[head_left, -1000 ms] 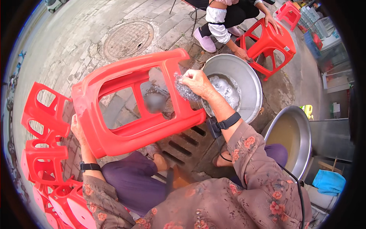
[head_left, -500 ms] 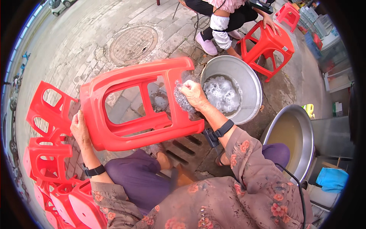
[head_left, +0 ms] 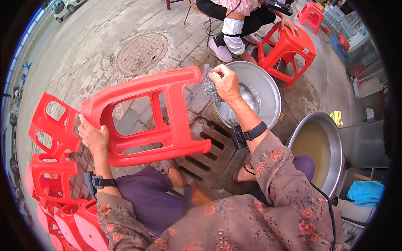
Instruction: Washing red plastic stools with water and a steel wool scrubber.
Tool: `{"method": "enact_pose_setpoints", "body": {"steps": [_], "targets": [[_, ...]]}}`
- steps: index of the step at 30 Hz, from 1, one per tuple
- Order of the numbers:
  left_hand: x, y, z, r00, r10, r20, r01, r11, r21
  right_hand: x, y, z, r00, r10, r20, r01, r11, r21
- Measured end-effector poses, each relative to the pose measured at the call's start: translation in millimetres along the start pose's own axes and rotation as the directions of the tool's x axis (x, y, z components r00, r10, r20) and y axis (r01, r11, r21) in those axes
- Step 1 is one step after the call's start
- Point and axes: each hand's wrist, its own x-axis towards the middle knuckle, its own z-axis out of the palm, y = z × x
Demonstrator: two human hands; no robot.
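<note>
The left hand point(head_left: 94, 136) grips a red plastic stool point(head_left: 177, 113), tipped sideways between the hands; the right pinches a grey wiry scourer point(head_left: 210, 83). Beyond them spreads grey brick paving point(head_left: 97, 54) with a round manhole cover point(head_left: 143, 54); a slotted drain cover point(head_left: 210, 160) lies below the right hand point(head_left: 228, 85).

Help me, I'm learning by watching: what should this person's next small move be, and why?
I'd probably bring the mesh scrubber leftward onto the red stool: the right hand pinches the scrubber, seemingly just clear of the stool's legs, while the left hand holds the seat end, leaving the leg side free to reach.
</note>
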Motion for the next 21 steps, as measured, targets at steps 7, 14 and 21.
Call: {"method": "enact_pose_setpoints", "body": {"steps": [7, 14, 21], "targets": [[-8, 4, -1, 1.0, 0.002, 0.026, -0.002, 1.0, -0.003, -11, 7, 62, 0.954, 0.261, 0.146, -0.179, 0.889, -0.422], [1, -34, 3, 0.995, 0.094, -0.016, -0.095, 0.981, -0.167, -10, 20, 69, 0.84, 0.487, 0.237, -0.539, 0.707, 0.457], [-61, 109, -13, 0.765, 0.304, 0.568, 0.283, 0.634, -0.72, -24, 47, 31, 0.856, 0.503, 0.12, -0.516, 0.815, 0.264]]}}
